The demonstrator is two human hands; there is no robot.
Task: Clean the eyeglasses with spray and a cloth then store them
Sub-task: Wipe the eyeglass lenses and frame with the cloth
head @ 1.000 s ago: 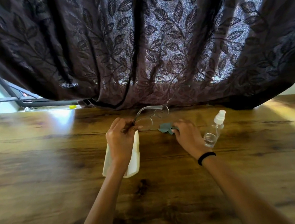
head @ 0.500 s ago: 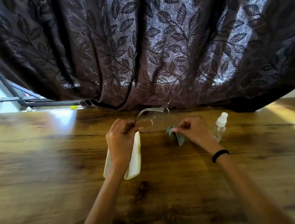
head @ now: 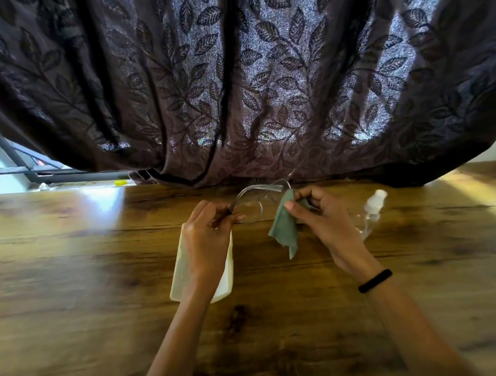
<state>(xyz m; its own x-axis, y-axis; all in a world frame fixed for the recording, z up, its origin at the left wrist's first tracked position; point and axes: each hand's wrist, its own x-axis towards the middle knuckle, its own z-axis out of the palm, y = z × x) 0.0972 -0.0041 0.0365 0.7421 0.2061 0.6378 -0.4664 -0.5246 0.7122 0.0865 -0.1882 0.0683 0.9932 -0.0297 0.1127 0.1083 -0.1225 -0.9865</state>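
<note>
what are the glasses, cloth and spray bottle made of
Eyeglasses: clear glossy frame, probably plastic; the table shows through. Cloth: soft matte grey-green fabric, maybe microfibre; it hangs limp. Spray bottle: transparent body, likely plastic, with an opaque white cap.

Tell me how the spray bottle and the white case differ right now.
The spray bottle is clear with a white cap; the white case is opaque. The bottle sits to the right of the right hand; the case is partly hidden under the left hand. Both rest on the wooden table, neither held.
</note>
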